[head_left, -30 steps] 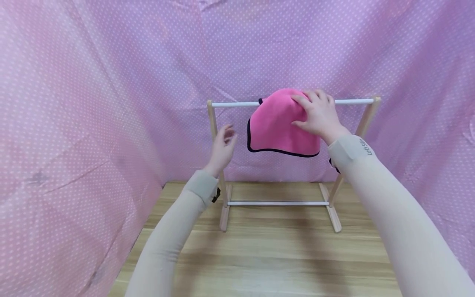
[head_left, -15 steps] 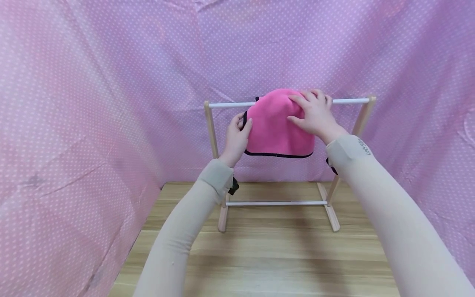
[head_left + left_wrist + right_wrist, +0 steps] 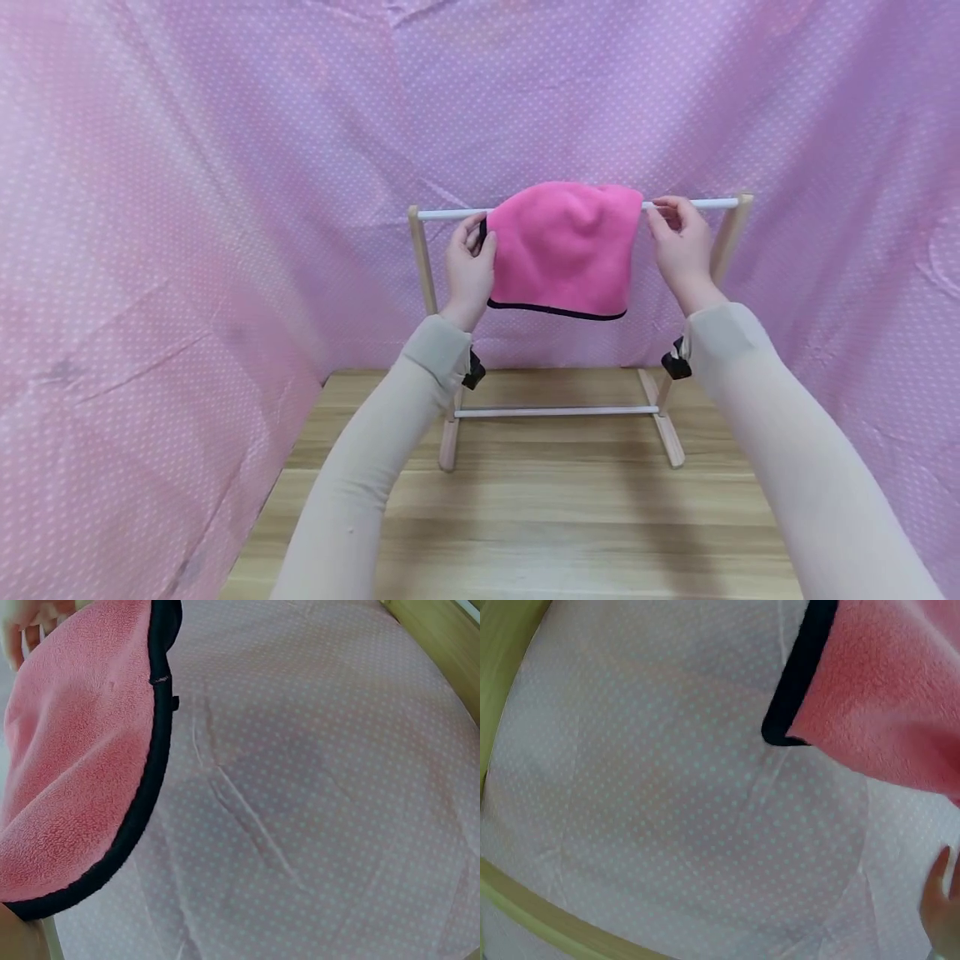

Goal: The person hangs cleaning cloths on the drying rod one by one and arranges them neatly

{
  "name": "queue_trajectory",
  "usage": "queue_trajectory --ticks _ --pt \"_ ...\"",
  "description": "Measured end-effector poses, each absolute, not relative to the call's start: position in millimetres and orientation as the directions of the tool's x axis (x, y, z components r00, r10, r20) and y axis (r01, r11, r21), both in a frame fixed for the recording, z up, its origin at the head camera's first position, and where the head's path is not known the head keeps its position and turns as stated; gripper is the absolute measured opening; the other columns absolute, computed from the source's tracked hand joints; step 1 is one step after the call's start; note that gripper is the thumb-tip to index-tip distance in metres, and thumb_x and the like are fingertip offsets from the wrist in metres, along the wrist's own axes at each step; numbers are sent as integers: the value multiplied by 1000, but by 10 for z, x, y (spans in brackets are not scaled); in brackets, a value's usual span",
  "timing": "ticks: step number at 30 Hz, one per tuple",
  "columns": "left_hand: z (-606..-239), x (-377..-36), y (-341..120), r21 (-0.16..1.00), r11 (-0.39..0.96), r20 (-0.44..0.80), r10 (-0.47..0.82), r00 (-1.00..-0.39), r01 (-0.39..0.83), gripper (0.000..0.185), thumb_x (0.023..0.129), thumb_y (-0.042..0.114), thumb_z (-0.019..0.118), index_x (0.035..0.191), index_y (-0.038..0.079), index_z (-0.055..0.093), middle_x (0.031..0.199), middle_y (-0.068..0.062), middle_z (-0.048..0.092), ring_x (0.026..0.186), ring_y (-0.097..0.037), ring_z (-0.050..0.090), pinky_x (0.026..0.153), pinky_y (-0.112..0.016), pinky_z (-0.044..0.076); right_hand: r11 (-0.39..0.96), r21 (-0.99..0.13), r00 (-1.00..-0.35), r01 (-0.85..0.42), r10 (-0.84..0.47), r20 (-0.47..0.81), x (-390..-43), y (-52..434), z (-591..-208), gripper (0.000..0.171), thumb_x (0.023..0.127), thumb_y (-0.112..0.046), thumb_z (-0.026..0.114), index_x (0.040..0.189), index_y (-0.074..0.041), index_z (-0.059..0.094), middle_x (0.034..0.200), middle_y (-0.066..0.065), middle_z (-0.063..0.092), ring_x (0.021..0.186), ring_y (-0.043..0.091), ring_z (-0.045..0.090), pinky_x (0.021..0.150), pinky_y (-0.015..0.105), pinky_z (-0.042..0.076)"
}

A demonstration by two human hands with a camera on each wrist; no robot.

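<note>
Pink cloth (image 3: 561, 248): draped over the white top rail (image 3: 693, 203) of the wooden rack (image 3: 422, 258), centre of the head view, hanging flat.
Change: a second ago the right hand lay on top of the cloth and the left was off to the side; now each hand is at one side edge, so the cloth looks spread wider along the rail.
Left hand (image 3: 468, 265): pinches the cloth's left edge.
Right hand (image 3: 681, 243): fingers curled at the right edge by the rail, seemingly pinching it.
Look: fleecy, bright pink, dark bound hem (image 3: 133, 817); dotted pink backdrop (image 3: 667, 795) behind.
</note>
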State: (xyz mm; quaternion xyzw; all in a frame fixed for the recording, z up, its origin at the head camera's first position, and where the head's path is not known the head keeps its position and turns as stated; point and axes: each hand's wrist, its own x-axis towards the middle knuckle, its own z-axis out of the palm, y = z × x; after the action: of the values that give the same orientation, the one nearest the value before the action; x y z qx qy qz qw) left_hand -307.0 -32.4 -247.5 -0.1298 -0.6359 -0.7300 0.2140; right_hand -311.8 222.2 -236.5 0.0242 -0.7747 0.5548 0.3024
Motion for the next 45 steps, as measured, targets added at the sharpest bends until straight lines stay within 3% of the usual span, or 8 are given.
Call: queue_trajectory --ticks 6,13,18,24,29,34,39,45 --pt "-2491 -3087 -400 868 -89 473 -153 -868 489 36 96 1 49 132 -4 49 126 -20 56 109 -14 53 94 -20 48 177 -922 -917 -345 149 371 -3114 2280 -2369 35 97 -11 51 131 -6 48 89 -19 59 87 -1 59 90 20 51" --pt "-2393 -2938 -488 867 -57 479 -178 -860 495 35 95 -1 49 130 -7 49 128 -22 56 116 -21 54 99 -23 47 -184 -937 -952 -297 -18 305 -3125 2258 -2359 44 92 4 53 133 -10 45 82 -10 67 79 0 63 72 12 54" --pt "-2369 -2892 -551 865 -51 477 -217 -851 498 33 94 -2 51 127 -6 53 128 -20 58 118 -22 56 99 -24 48 -208 -928 -946 -309 -31 322 -3135 2226 -2361 41 89 11 53 119 -17 52 78 -8 67 67 2 61 62 12 53" --pt "-2391 -3104 -674 845 -122 487 -228 -843 521 37 93 -8 48 130 -8 50 132 -23 53 125 -26 51 101 -21 46 -197 -932 -953 -303 50 299 -3079 2193 -2199 40 88 12 53 122 -9 52 72 -8 66 60 2 58 53 11 50" --pt "-2331 -3280 -804 826 -148 492 -279 -825 543 36 92 -11 49 127 -5 54 133 -22 53 127 -22 50 100 -19 46 -191 -889 -899 -416 231 371 -3055 2165 -1984 34 85 15 52 103 -12 60 72 -6 62 63 3 56 51 10 48" --pt "-2275 -3322 -885 829 -146 485 -291 -825 539 35 91 -12 48 123 -3 59 130 -20 56 120 -20 56 98 -25 50 -122 -853 -825 -508 354 440 -3069 2090 -1928 29 83 13 55 93 -13 60 79 -6 62 75 5 55 62 10 48" --pt "-2304 -3344 -969 865 -82 463 -251 -850 495 36 92 -12 46 125 -2 58 133 -20 54 122 -20 55 100 -25 49 -85 -915 -898 -394 249 363 -3071 2072 -2100 23 87 8 57 101 -11 57 81 -8 60 75 3 56 64 10 51" --pt "-2375 -3349 -1057 908 -87 383 -219 -897 409 38 93 -10 46 127 2 58 137 -15 53 123 -18 54 99 -24 49 -256 -934 -968 -249 90 234 -3091 2114 -2291 6 97 -5 48 92 -9 50 80 -5 59 71 5 60 66 15 54"
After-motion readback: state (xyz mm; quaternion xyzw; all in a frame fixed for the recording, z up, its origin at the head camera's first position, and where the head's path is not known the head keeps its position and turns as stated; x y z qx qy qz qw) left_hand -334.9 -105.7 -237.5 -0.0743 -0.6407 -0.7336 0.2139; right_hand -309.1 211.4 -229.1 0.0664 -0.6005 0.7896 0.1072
